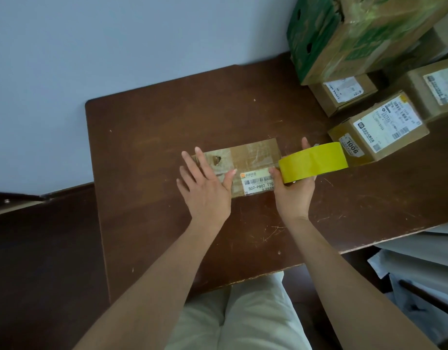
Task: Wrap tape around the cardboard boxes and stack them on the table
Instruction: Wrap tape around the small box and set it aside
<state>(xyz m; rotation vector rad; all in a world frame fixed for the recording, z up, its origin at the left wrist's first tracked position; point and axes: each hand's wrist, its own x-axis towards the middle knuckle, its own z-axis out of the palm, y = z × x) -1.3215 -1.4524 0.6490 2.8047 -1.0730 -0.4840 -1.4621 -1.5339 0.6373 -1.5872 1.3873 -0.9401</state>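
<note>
The right hand has its grip closed on the yellow tape roll, thumb on the near rim and fingers behind, with the roll standing at the 3 o'clock end of the small flat cardboard box. The left hand holds nothing; it lies flat with straight fingers pressing the box's 9 o'clock half onto the brown desk, thumb beside the white barcode label. The box sits mid-desk, already carrying clear tape and a torn hole near the left fingers. To do this step well, I judge the left palm should keep pinning the box while the right draws the roll taut and level across the top, then presses the strip down over the edge. Whether a free end is stuck on yet cannot be told. At 1 to 2 o'clock, well apart, other labelled boxes and a green-printed carton stand.
</note>
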